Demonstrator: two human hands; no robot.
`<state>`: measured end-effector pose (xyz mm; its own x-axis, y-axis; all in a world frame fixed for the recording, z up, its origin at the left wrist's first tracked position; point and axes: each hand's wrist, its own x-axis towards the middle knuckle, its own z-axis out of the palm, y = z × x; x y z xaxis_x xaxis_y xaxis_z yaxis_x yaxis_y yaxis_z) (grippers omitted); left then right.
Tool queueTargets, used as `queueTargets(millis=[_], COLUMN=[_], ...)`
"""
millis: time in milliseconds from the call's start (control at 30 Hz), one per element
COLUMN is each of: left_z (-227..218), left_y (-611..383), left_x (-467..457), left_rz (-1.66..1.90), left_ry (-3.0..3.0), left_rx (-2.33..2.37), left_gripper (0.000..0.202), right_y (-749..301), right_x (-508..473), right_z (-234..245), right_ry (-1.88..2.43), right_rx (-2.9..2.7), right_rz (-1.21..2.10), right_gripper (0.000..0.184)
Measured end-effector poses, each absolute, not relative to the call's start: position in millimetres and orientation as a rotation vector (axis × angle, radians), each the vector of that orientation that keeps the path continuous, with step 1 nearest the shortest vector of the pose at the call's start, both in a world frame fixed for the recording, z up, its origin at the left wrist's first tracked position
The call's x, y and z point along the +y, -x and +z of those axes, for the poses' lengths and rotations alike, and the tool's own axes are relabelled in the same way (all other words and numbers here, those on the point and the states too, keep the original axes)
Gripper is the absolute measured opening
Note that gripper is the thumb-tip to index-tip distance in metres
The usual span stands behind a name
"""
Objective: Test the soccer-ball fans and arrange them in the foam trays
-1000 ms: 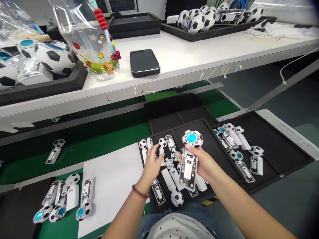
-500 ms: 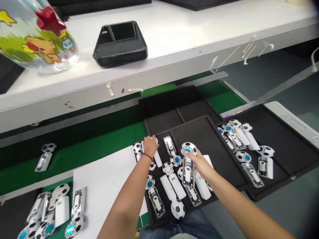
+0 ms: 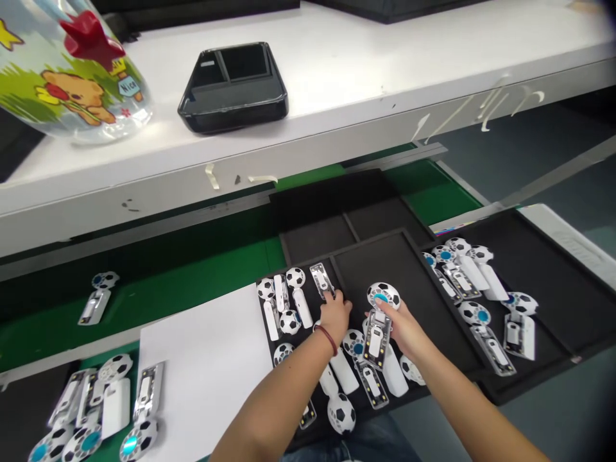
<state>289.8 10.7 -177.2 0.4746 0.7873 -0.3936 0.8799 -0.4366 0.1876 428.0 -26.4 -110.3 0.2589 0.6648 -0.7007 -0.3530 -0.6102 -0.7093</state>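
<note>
My right hand [image 3: 404, 324] grips a football-patterned light [image 3: 378, 340] above a black tray, thumb near the blue disc under its ball-shaped head. The light's clear body shows small yellow LEDs and a white inner piece. My left hand [image 3: 335, 316], a red band at its wrist, has its fingers closed over the lower end of another clear-bodied light [image 3: 321, 277] in the tray; that light's ball end is hidden beneath the hand. Left of it lie several white-backed lights [image 3: 302, 307]. More lights [image 3: 372, 383] rest below both hands, partly covered by my arms.
A second black tray [image 3: 543, 276] with several lights stands at the right. White paper [image 3: 206, 359] lies to the left, with more lights [image 3: 115, 407] beside it. Overhead, a white shelf [image 3: 346, 77] bears a black box [image 3: 235, 86] and a decorated clear jar [image 3: 91, 83].
My left hand has moved right, from the lights at the tray's left corner to the clear-bodied light by the divider. My right hand still holds its light, shifted slightly right in view.
</note>
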Motion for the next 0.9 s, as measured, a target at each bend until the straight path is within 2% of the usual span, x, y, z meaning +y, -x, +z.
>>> queueTargets(millis=[133,367,600,733,900], left_z=[-184,-197,-197,-204,-194], left_y=[-256,-250,-233,-231,-220], left_x=[6,-13,-34,-30,-40], left_rz=[-0.28,-0.118,0.053,0.07,0.057], left_ry=[-2.391,-2.392,-2.39,-2.42,-2.376], left_rx=[1.338,1.474,1.635,1.584,1.631], left_gripper=[0.048,0.039,0.043,0.045,0.042], right_y=[-427,-412,-390,-358,-346], right_x=[-30,-33,23,70,94], right_z=[-116,-122,-141,-155,-165], right_ry=[1.661,1.741,2.0,2.102,2.346], right_rx=[-0.333,-0.509,-0.947,-1.268,-1.504], right_rz=[1.504,1.464,1.235,1.191,1.175], right_gripper=[0.041,0.047,0.08,0.074,0.051])
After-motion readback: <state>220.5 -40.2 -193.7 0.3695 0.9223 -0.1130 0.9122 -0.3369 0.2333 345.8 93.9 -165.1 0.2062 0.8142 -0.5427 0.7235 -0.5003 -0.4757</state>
